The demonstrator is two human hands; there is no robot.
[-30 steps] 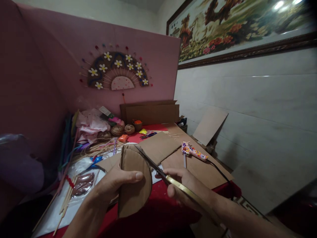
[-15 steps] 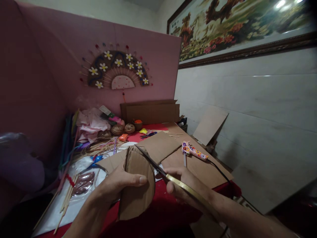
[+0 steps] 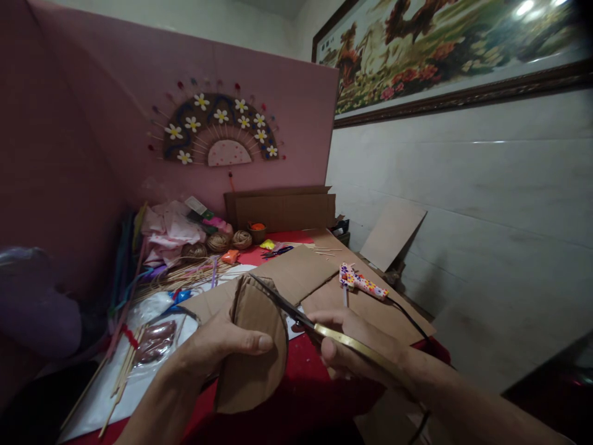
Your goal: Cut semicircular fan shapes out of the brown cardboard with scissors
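Note:
A rounded, half-disc piece of cardboard (image 3: 259,377) is held upright by my left hand (image 3: 222,343), thumb across its front face and fingers hidden behind. My right hand (image 3: 352,343) grips a pair of scissors (image 3: 340,339) with gold handles and dark blades. The blades lie along the upper right edge of the cardboard piece, their tips near its top. Whether the blades are parted is hard to make out. Beyond my hands lies a flat cardboard sheet (image 3: 299,272) on the table.
A flower-patterned glue gun (image 3: 364,283) with a black cord rests on cardboard at right. Twine balls (image 3: 241,240), thin sticks, a plastic-wrapped brown packet (image 3: 156,341) and pink cloth (image 3: 169,232) crowd the left side. A decorated fan (image 3: 220,127) hangs on the pink panel behind.
The cardboard piece has tilted slightly and shifted a little left in my left hand. The scissors have moved slightly left with it, still along its edge.

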